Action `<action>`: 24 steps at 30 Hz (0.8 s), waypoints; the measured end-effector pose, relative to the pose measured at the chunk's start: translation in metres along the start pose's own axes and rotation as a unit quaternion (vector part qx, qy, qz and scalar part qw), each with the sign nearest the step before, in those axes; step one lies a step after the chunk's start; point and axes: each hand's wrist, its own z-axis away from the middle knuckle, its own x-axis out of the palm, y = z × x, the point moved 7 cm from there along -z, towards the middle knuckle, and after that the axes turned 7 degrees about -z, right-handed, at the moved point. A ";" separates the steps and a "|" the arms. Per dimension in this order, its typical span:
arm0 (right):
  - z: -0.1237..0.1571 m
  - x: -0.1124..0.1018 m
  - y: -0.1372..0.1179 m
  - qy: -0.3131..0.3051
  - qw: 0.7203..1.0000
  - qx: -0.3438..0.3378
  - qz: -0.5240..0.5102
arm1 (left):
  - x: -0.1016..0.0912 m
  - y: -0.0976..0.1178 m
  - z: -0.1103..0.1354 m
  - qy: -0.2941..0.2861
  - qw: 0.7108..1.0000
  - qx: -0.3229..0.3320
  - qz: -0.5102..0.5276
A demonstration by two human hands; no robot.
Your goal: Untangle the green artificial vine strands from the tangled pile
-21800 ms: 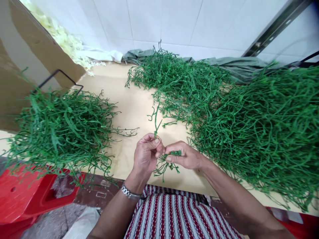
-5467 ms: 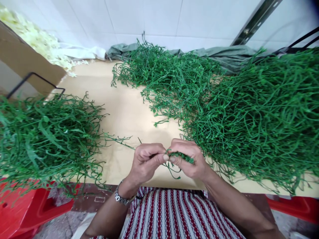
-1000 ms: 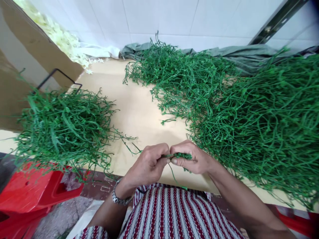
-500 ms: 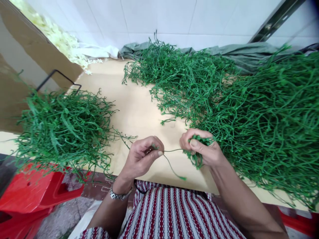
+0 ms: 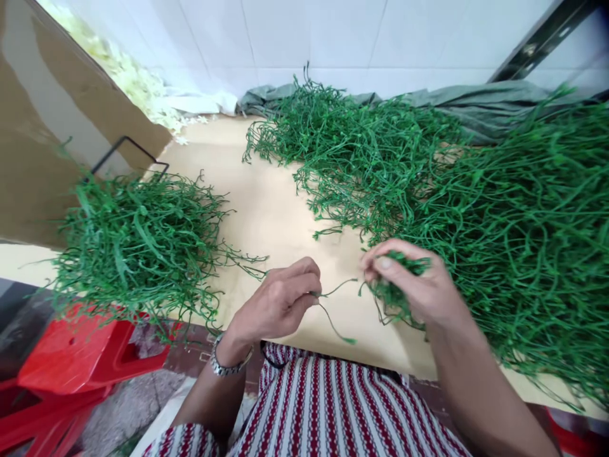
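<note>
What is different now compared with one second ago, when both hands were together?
The hands separated: the right hand moved right and slightly up, carrying the bunch of sprigs; the left hand kept a thin stem, now pulled free of the bunch. Both hands stay closed. The left pile, the large pile and the table did not change.

Clear lane: bare beige tabletop (image 5: 266, 203), centre through to the back. Left blocked by tangled green plastic stem pile (image 5: 137, 241), right by larger green stem heap (image 5: 499, 216). Brown cardboard sheet (image 5: 42, 158) walls far left.
</note>
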 end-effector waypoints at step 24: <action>0.029 0.024 0.058 -0.030 0.991 0.070 0.108 | 0.019 0.005 -0.006 0.114 0.965 0.021 0.234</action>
